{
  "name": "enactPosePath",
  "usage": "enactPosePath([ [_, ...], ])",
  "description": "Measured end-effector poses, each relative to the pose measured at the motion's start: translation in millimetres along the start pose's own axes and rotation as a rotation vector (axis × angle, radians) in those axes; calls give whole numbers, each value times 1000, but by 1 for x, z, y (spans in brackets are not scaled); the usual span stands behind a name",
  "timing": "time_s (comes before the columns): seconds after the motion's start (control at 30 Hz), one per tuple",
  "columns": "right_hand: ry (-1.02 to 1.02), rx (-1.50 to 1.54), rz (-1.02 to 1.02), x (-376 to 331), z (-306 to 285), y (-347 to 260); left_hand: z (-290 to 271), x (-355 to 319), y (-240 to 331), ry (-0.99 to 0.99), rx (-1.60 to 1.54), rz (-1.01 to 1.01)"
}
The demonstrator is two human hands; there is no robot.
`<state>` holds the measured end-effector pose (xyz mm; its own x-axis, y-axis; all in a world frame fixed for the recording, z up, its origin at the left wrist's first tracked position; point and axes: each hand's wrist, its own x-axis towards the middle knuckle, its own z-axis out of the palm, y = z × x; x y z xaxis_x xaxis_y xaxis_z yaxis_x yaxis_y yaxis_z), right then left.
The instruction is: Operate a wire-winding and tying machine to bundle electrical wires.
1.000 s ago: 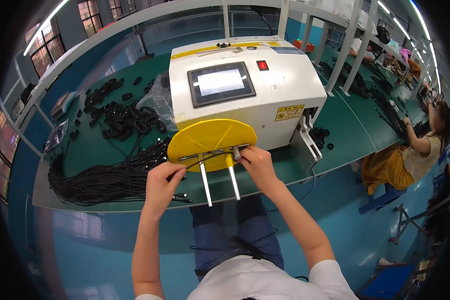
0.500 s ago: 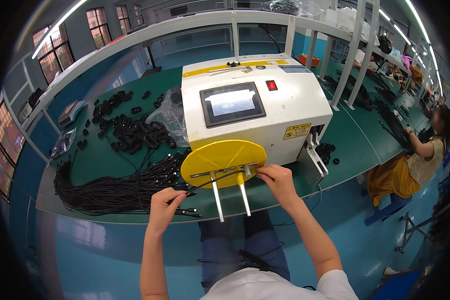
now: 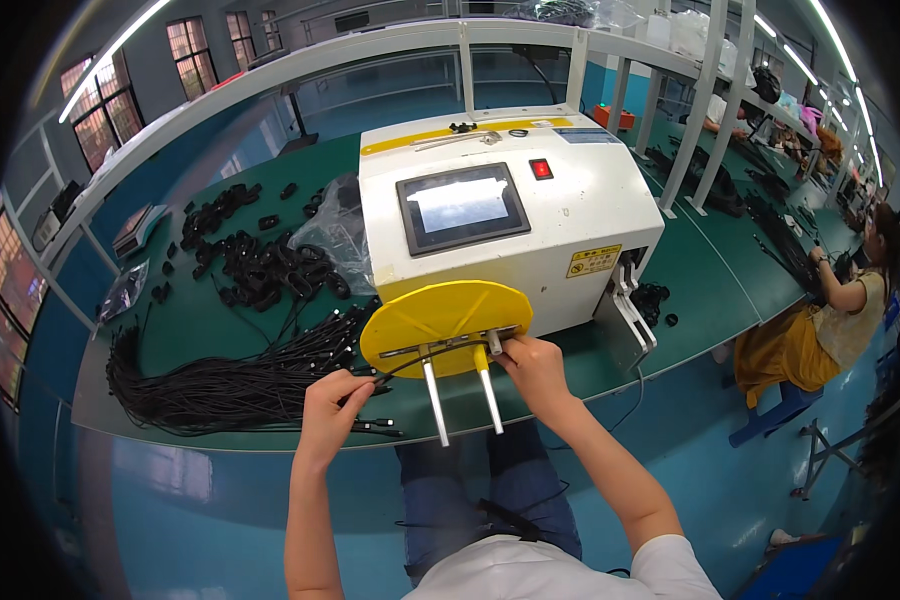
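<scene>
A black cable (image 3: 410, 362) runs from my left hand (image 3: 332, 405) across the front of a yellow disc (image 3: 390, 325). My left thumb and fingers pinch it at the disc's lower left. Two metal rods (image 3: 436, 405) stick out from the disc toward me, one with a yellow sleeve at its base. At the disc's right edge, my right hand (image 3: 536, 372) is closed beside a small grey post (image 3: 494, 342), where the cable reaches. Its fingertips are partly hidden, so what they grip cannot be made out. The disc sits on the front of a white winding machine (image 3: 560, 240).
A bundle of black cables (image 3: 200, 385) lies left on the green table (image 3: 720, 290). Behind it are loose black parts (image 3: 260, 265) and a clear plastic bag (image 3: 335, 235). A metal bracket (image 3: 625, 315) juts from the machine's right. Another person (image 3: 850, 300) sits at far right.
My right hand has moved a little left and down, closer in beside the small post. My left hand keeps its pinch on the cable, nearly in place.
</scene>
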<state>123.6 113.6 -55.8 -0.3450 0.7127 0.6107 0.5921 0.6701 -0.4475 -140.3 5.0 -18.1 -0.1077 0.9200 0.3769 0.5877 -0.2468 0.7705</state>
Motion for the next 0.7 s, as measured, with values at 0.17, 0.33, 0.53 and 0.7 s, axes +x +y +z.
enactPosePath([
  [0.17, -6, -9, -5, 1, -3, 0, -8, -14, -11, -61, -5, -48],
  [0.33, -30, -38, -29, 1, -7, 3, -15, -29, -30, -46, -52, -65],
  [0.53, 13, 38, -49, 0, -28, 5, -17, -32, -31, -24, -20, -18],
  [0.7, 11, 68, 19, -6, -37, 6, -16, -29, -29, -10, -30, -5],
])
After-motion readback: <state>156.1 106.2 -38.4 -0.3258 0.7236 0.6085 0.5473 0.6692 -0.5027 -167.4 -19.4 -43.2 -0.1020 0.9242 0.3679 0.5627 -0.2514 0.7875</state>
